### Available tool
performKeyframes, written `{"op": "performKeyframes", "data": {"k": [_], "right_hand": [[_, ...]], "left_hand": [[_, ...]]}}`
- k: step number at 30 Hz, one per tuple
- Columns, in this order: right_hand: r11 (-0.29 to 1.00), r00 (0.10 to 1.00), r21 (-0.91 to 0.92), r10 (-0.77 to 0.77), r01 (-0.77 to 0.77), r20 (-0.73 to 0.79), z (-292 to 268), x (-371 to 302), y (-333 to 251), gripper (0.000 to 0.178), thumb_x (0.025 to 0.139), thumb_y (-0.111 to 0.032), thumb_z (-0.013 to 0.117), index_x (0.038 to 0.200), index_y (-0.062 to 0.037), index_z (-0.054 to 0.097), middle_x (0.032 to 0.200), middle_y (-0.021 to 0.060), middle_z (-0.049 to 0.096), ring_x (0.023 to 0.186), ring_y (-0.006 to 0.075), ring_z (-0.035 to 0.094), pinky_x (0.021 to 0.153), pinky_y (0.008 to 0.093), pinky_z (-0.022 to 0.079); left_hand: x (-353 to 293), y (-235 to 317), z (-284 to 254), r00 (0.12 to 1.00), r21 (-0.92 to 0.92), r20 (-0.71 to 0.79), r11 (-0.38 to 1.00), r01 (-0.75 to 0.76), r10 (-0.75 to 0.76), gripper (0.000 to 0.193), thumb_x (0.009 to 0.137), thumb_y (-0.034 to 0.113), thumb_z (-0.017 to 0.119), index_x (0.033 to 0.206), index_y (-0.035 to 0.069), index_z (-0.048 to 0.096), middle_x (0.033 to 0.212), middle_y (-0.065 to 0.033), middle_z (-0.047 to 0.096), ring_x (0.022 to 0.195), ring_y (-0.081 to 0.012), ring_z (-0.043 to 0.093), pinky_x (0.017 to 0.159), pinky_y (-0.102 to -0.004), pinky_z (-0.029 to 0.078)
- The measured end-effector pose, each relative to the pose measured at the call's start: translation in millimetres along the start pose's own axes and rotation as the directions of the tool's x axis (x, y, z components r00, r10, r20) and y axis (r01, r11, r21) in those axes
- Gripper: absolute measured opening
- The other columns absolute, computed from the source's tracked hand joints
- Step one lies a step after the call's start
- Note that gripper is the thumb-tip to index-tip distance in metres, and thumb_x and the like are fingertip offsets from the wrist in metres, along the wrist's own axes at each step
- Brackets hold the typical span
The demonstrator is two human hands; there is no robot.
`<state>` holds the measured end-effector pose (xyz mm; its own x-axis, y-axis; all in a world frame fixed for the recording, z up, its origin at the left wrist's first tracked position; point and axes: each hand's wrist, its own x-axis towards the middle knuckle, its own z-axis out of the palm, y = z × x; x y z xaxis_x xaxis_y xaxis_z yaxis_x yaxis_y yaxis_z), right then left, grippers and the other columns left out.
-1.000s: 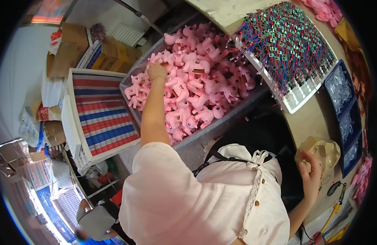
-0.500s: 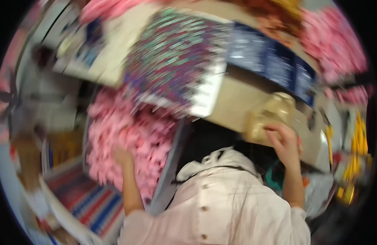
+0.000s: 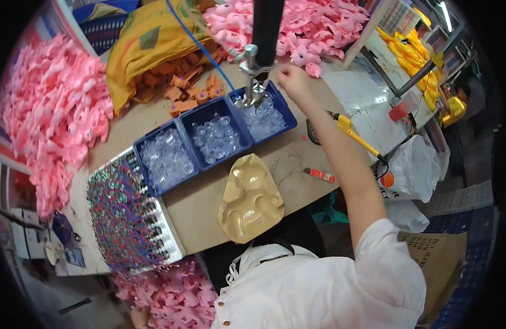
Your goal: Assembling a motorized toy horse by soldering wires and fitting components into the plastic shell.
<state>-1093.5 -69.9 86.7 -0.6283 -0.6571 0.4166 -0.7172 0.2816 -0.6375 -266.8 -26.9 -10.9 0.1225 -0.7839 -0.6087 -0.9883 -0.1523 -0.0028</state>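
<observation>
My right hand [image 3: 294,83] is reached far forward with curled fingers, beside a heap of pink soft toy pieces [image 3: 324,30] at the back. Whatever its fingers hold, if anything, is hidden. A pink piece with a dark eye [image 3: 301,57] lies just beyond it. Low at the left, my left hand [image 3: 139,317] is at the edge of a bin of pink pieces [image 3: 179,293]; its fingers cannot be made out. Between my arms, a tan moulded plastic form [image 3: 254,198] with rounded hollows lies on the table [image 3: 206,211].
Blue trays [image 3: 225,156] of clear plastic rings stand beneath a metal press head [image 3: 255,93]. A white board with many coloured thin pieces [image 3: 118,214] lies left. Behind are a yellow sack [image 3: 154,38] and orange blocks [image 3: 195,90]. At right are a yellow-handled tool [image 3: 357,137] and red tube [image 3: 319,175].
My view has swung to the right. My right hand has left the tan form and stretched out to the far pink heap. My left hand remains by the pink bin.
</observation>
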Motion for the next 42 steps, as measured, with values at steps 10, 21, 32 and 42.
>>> {"op": "performKeyframes", "data": {"k": [10,21,32,42], "right_hand": [[0.661,0.964,-0.751,0.201,-0.001,0.175,34.0,137.4,113.0,0.091,0.062,-0.026,0.081,0.136,-0.0181,0.028,0.123,0.0178,0.048,0.102,0.037,0.056,0.078,0.0435,0.05],[0.745,0.92,-0.654,0.152,0.133,0.36,13.8,125.8,122.6,0.049,0.071,-0.026,0.066,0.109,0.0024,0.052,0.095,0.0233,0.063,0.087,0.0349,0.063,0.075,0.0438,0.05],[0.99,0.952,-0.139,0.076,-0.035,0.296,-34.6,129.5,43.3,0.031,0.076,-0.025,0.062,0.098,-0.0029,0.065,0.087,0.0199,0.064,0.068,0.0306,0.062,0.059,0.0372,0.05],[0.825,0.955,0.491,0.291,-0.28,0.056,-70.1,138.4,17.5,0.029,0.088,-0.03,0.048,0.101,-0.0059,0.056,0.077,0.0024,0.053,0.069,0.0134,0.056,0.055,0.0294,0.052]], "left_hand": [[-65.5,306.7,-173.7,0.787,-0.605,-0.13,0.581,-0.545,0.603,0.013,0.081,0.009,0.058,0.081,-0.004,0.06,0.07,-0.0041,0.06,0.064,-0.0087,0.055,0.058,-0.0241,0.045],[122.0,569.3,-198.3,0.337,-0.092,-0.322,0.325,-0.941,0.885,0.028,0.08,0.018,0.063,0.101,0.0,0.061,0.089,-0.0122,0.066,0.081,-0.0195,0.064,0.072,-0.0299,0.05],[188.2,632.3,-145.6,0.133,0.683,-0.313,0.32,-0.656,0.94,0.033,0.07,0.029,0.067,0.092,0.005,0.059,0.083,-0.0165,0.064,0.083,-0.0332,0.062,0.072,-0.0439,0.05],[160.6,529.3,-201.6,0.614,-0.725,-0.628,-0.074,-0.684,0.477,0.037,0.087,0.035,0.051,0.114,0.011,0.049,0.098,-0.0032,0.059,0.097,-0.0186,0.055,0.078,-0.0354,0.046]]}}
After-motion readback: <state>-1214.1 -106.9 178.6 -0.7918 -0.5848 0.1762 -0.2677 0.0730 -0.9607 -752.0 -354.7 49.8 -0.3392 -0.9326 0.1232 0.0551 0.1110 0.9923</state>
